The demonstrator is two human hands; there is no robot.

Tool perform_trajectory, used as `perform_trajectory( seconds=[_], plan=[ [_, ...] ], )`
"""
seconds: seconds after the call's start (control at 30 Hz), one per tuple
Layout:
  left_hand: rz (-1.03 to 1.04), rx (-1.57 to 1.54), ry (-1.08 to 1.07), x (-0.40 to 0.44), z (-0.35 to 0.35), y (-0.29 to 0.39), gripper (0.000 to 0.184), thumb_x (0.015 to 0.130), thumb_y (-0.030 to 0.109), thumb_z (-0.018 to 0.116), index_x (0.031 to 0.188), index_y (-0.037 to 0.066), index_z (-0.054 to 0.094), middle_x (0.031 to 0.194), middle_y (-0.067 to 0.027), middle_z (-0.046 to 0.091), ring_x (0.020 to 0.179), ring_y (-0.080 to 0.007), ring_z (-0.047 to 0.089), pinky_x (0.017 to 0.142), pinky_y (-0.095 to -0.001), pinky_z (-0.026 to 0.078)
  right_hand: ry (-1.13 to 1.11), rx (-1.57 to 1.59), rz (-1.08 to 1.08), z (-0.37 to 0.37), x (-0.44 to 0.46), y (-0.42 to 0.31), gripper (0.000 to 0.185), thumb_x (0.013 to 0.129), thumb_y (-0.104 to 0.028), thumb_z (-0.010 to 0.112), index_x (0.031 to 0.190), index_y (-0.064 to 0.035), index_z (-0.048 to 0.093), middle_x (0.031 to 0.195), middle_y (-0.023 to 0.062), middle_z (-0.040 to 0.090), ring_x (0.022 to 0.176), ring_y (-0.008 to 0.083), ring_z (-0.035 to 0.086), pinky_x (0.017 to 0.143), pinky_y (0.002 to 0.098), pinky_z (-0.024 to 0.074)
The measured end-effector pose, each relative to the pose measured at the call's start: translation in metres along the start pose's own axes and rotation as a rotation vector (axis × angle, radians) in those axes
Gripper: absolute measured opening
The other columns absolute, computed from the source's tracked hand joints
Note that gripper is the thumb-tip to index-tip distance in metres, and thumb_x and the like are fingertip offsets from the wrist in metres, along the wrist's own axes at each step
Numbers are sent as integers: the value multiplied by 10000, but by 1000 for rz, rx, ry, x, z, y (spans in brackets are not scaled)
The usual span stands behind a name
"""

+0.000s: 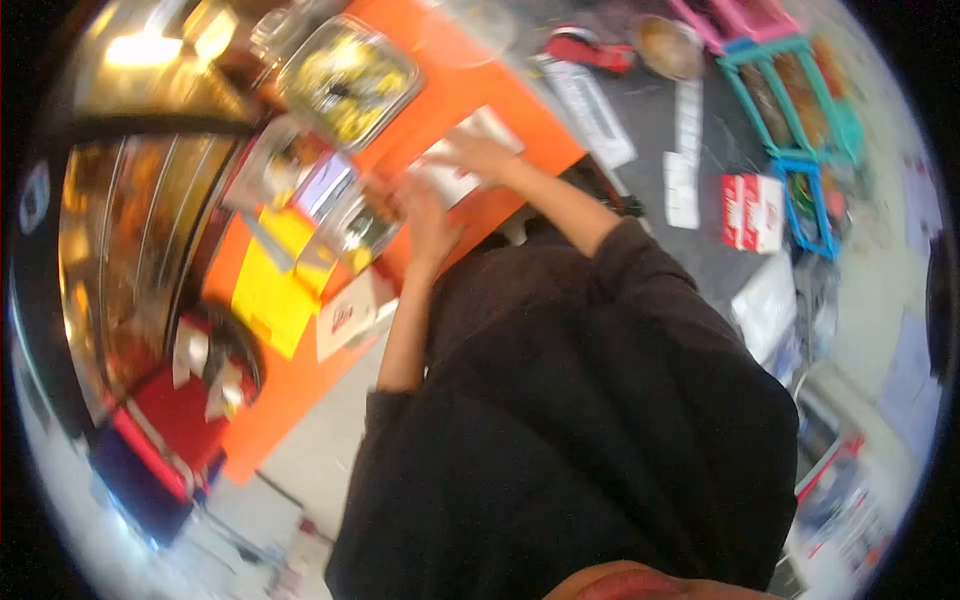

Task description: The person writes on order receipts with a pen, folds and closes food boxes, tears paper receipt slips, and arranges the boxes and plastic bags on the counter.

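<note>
Both hands are down at the orange counter point(450, 90)! The right hand point(478, 155) reaches over a white, red-marked packet point(450, 185), perhaps steadying it; the left hand point(428, 222) sits at its near side, maybe bracing. Blur hides whether either hand's fingers grip. A clear container point(378, 243) stands beside the left, seemingly within easy reach.

Right hand point(475, 153) over white packet point(453, 182)
</note>
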State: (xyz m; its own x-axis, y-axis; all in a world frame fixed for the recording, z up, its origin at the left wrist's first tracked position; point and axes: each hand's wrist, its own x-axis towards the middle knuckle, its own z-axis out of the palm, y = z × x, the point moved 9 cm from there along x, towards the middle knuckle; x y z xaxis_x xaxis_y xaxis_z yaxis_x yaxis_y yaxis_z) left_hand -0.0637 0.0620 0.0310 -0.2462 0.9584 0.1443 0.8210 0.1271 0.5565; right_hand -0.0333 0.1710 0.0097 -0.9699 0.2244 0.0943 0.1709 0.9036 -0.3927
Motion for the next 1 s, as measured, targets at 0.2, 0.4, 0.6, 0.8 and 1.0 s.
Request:
perform_trajectory(
  seconds=[0.2, 0.4, 0.6, 0.8, 1.0],
  plan=[
    [-263, -114, 22, -67, -13, -1, 776, 894, 291, 655, 1492, 6, 252, 1517, -264, 247, 1413, -426, 210, 1155, -516, 172, 214, 86, 223, -108, -101, 31, 957, 563, -206, 792, 1431, -386, 431, 1221, 185, 477, 1130, 391, 468, 981, 471, 384],
    [-334, -199, -75, -65, 43, 13, 545, 895, 167, 633, 1392, 38, 450, 1415, -239, 375, 1333, -385, 343, 1100, -477, 293, 425, -200, 1004, -269, -397, 118, 535, 489, -278, 855, 991, -129, 744, 1274, 232, 493, 1200, 411, 421, 1032, 493, 340],
    [-92, -195, -99, 36, 96, 97, 367, 885, 91, 614, 1247, 46, 576, 1315, -188, 503, 1247, -363, 452, 1055, -447, 361, 477, -498, 1578, -329, -604, 163, 1171, 492, -368, 871, 1505, -381, 283, 1144, 248, 489, 1084, 438, 472, 929, 560, 366],
    [83, -224, -98, 101, 152, 163, 362, 863, 84, 640, 1216, 31, 580, 1260, -187, 539, 1224, -375, 465, 1034, -458, 381, 450, -639, 1451, -304, -597, 174, 1033, 653, -462, 806, 1521, -342, 260, 1311, 297, 426, 1225, 478, 393, 990, 633, 309],
    [143, -58, 50, 145, 180, 152, 636, 845, 315, 687, 1378, 60, 453, 1410, -147, 458, 1342, -354, 370, 1106, -513, 280, 627, 626, 1056, -199, -373, 202, 214, 877, -153, 638, 1056, -40, 607, 1057, 151, 623, 931, 263, 623, 792, 365, 503]
  ],
)
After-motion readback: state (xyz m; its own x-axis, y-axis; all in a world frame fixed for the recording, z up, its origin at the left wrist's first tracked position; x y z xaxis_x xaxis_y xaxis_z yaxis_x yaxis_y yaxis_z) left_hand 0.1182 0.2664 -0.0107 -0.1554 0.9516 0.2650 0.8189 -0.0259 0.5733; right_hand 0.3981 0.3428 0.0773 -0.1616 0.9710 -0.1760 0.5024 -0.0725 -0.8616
